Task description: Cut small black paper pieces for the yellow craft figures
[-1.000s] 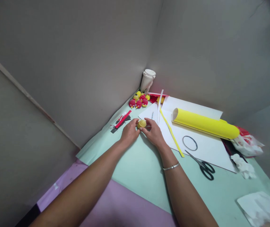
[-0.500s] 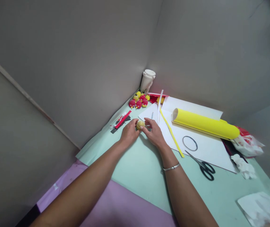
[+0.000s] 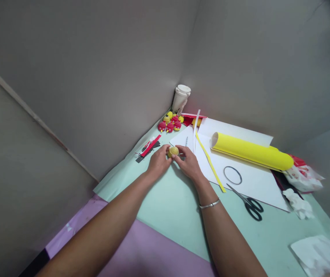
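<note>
Between my two hands is a small yellow dome made of coiled paper strip. My left hand is closed around its left side, fingertips at the rim. On the other side, my right hand grips it with the thumb in front and the fingers behind. Both hands are low over the pale green table cover. Several red and yellow coiled paper figures stand in a cluster beyond my hands. Red and black paper strips lie left of my left hand.
Right of my hands are a yellow paper strip, a large yellow roll on white sheets, a dark ring and black-handled scissors. A white cup stands in the wall corner. Crumpled tissue lies at far right.
The yellow coiled dome is tipped slightly between my fingers, so more of its side shows. My hands stay in nearly the same place, and the whole view shifts only a little.
</note>
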